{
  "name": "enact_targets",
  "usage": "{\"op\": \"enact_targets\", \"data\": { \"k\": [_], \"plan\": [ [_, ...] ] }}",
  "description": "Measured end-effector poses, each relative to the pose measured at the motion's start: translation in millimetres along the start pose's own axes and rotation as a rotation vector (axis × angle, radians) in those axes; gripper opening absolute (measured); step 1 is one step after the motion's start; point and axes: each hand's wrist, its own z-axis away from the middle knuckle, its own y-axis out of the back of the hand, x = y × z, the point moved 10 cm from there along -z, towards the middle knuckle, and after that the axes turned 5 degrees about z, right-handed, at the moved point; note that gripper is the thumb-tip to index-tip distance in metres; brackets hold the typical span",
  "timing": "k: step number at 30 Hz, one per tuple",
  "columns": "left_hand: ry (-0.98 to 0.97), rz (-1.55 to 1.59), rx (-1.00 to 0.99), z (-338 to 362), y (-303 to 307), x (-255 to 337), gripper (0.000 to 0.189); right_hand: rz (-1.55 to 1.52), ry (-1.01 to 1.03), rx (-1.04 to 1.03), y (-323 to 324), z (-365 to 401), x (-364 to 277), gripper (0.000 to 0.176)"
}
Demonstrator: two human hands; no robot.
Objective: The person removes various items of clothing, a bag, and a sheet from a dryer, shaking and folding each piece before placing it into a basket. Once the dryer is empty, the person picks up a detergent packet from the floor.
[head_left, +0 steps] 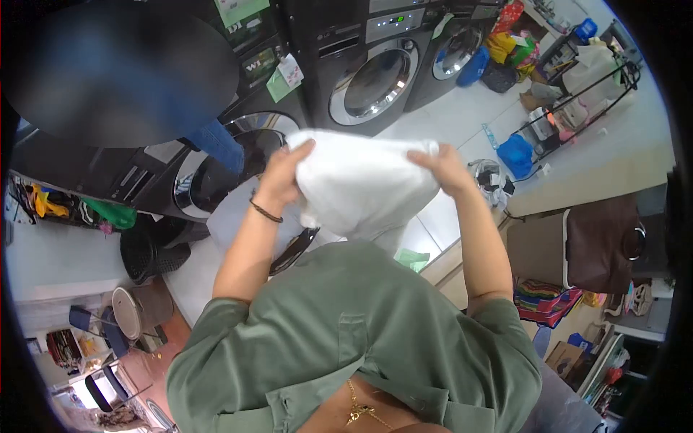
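A white cloth (364, 180) is stretched between my two hands in front of my chest, its lower part hanging in loose, slightly blurred folds. My left hand (286, 172) is closed on its upper left corner, thumb on top. At the upper right corner my right hand (442, 169) pinches the fabric the same way. Behind the cloth and my left forearm is a grey rounded tub or basket (242, 220), partly covered from view. What kind of cloth it is does not show.
Front-loading machines (377, 81) line the far side, one with a lit display. A black basket (148, 252) stands on the left, near a lidded bin (137, 310). Bags (473, 68) and a wire rack (592, 101) are at the right. A blurred dark round shape (119, 68) covers the upper left.
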Motion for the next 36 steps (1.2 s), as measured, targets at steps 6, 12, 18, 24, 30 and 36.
{"op": "enact_targets", "data": {
  "k": [6,12,18,24,30,36],
  "plan": [
    [-0.076,-0.555,-0.135,8,-10,3,0.06,-0.237,0.339,-0.156,-29,-25,-50,0.057],
    [-0.11,-0.162,0.167,15,33,5,0.027,-0.017,0.039,-0.114,-47,-67,-10,0.035],
    [-0.435,-0.083,0.304,72,42,76,0.028,-0.004,0.424,-0.338,-122,-87,-136,0.058],
    [-0.801,-0.109,0.663,194,113,158,0.023,-0.046,0.57,-0.393,-262,-76,-217,0.057],
    [-1.3,-0.511,1.042,342,55,233,0.028,-0.33,0.602,-0.836,-382,-46,-282,0.018],
    [-1.154,-1.286,1.015,330,11,193,0.021,-0.168,0.555,-0.843,-418,-72,-230,0.019]
  ]
}}
